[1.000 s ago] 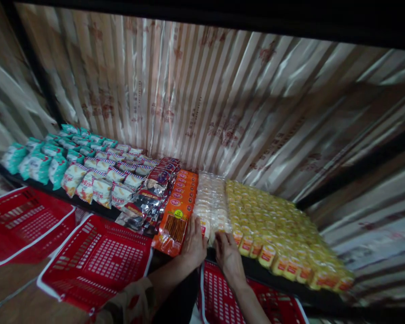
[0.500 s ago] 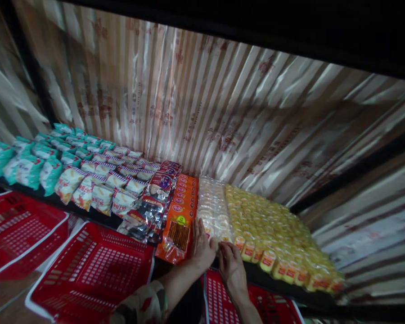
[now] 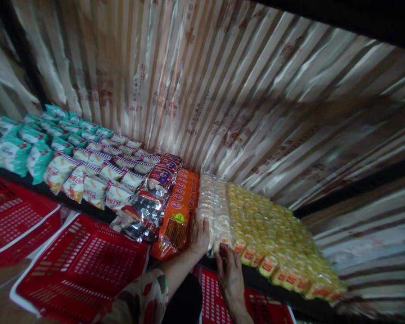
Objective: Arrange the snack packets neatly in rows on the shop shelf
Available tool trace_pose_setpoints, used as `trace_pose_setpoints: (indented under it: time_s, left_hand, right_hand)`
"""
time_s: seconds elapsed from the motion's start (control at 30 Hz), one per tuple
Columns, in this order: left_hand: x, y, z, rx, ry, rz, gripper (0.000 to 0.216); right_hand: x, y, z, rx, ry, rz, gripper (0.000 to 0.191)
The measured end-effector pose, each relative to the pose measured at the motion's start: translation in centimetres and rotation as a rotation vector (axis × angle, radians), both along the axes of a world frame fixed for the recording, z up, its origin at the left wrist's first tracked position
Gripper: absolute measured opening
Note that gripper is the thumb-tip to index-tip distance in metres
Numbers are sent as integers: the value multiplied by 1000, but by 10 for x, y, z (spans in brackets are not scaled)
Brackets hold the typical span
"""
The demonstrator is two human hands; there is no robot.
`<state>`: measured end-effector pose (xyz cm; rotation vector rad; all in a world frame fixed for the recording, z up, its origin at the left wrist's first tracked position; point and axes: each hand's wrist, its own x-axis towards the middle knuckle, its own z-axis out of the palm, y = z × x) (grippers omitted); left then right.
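Note:
Fingers stretched out, my left hand (image 3: 199,234) rests along the left side of the rows of pale snacks in clear wrappers (image 3: 216,202), between them and the orange snack packs (image 3: 176,220). My right hand (image 3: 230,272) is at the front end of those pale rows. Its fingers are slightly bent and apart, with the fingertips at the front pack. Nothing held shows in either hand, though the right fingertips partly cover the pack's edge. Yellow wrapped snacks (image 3: 276,238) stand in tight rows just right of the pale ones.
Dark foil packs (image 3: 141,211), white chip bags (image 3: 94,184) and teal bags (image 3: 15,155) line the shelf to the left. Red baskets (image 3: 97,256) stand below the black shelf edge (image 3: 263,279). Striped plastic sheeting (image 3: 189,90) hangs behind.
My right hand has moved slightly down and away from the left, its fingers opening out. The left hand stays against the pale rows' side. The view has shifted a little.

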<state>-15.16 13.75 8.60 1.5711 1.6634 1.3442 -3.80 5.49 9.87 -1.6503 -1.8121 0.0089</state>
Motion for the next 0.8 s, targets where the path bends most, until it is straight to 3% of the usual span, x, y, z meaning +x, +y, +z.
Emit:
trace_pose_setpoints:
  time_s: [0.27, 0.43, 0.67, 0.8]
  left_hand:
    - [8, -4, -2, -66, 0, 24, 53]
    - [-3, 7, -1, 27, -47, 90, 49]
    - [-23, 15, 14, -80, -97, -98, 48]
    - [-27, 13, 24, -104, -86, -101, 51]
  right_hand:
    - [4, 3, -5, 19, 45, 2, 33]
    - [5, 2, -4, -7, 57, 26, 27]
    - [-7, -3, 0, 20, 119, -21, 26]
    - [-9, -7, 3, 26, 143, -17, 30]
